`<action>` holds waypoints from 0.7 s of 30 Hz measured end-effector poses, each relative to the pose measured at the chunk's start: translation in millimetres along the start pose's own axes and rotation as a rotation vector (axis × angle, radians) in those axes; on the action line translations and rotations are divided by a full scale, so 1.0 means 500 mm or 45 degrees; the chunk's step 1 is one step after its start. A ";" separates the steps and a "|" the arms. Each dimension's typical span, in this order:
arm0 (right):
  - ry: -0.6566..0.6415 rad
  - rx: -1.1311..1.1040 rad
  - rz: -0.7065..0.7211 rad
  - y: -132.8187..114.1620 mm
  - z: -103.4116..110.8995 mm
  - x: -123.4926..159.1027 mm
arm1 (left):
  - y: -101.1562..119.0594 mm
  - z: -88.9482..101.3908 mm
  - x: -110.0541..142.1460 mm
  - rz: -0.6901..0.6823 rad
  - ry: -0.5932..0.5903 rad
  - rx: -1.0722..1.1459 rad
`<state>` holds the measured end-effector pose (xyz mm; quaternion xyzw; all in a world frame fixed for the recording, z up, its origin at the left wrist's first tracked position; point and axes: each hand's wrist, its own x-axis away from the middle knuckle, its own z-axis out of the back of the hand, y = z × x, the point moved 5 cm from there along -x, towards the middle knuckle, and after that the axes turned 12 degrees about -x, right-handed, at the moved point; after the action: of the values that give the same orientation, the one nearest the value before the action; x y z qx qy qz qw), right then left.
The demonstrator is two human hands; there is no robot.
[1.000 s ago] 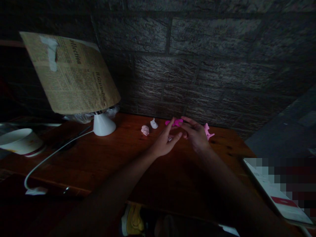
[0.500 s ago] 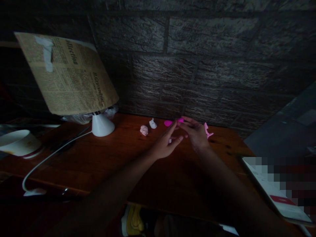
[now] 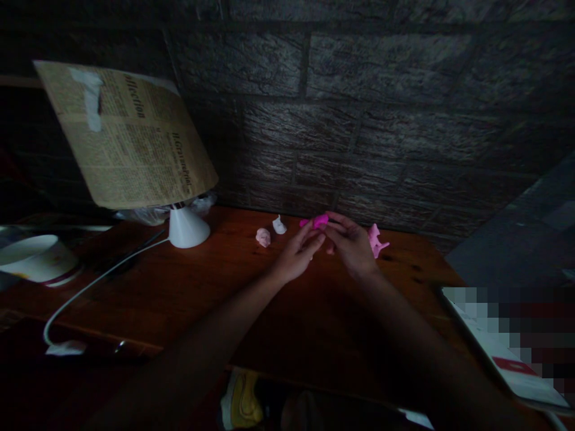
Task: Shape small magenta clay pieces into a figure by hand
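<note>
A bright magenta lump of modelling clay [image 3: 320,221] sits at the fingertips of both hands, over the back of the table. My right hand [image 3: 353,245] is closed, its thumb and fingers pinching the clay from the right. From the left, my left hand [image 3: 296,254] presses against it with bent fingers. Another bit of magenta [image 3: 303,222] shows just behind my left fingertips; whether it joins the held lump I cannot tell. Left of the hands lie a pale pink clay lump [image 3: 263,237] and a white piece [image 3: 279,225]. Beside my right hand is a pink, spiky-shaped piece [image 3: 377,240].
A lamp with a newsprint shade [image 3: 135,143] and white base [image 3: 188,228] stands at left, its cord [image 3: 103,272] running over the wooden table [image 3: 179,299]. Farther left is a paper cup [image 3: 40,260]. A brick wall [image 3: 314,131] backs the table. A white-faced panel [image 3: 498,347] leans at right.
My hands have drawn closer around the magenta clay, which has shifted slightly left. My left thumb has bent in toward it. The other clay pieces keep their places.
</note>
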<state>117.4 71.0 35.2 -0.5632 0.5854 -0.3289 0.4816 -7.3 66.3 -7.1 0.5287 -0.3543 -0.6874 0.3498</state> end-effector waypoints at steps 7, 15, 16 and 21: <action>-0.035 0.029 -0.038 -0.003 0.001 -0.001 | 0.002 0.004 -0.001 -0.053 0.017 -0.033; 0.112 -0.078 -0.163 0.004 0.019 -0.007 | 0.012 0.001 0.017 -0.112 -0.033 -0.288; 0.107 -0.084 -0.143 0.003 0.019 -0.007 | 0.011 0.001 0.017 -0.104 -0.041 -0.277; 0.048 -0.087 -0.067 -0.004 0.012 -0.005 | -0.005 -0.002 0.009 -0.023 -0.046 -0.136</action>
<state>123.6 74.0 35.7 -0.5883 0.5902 -0.3316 0.4422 -7.7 63.9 -11.6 0.5000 -0.3184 -0.7180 0.3648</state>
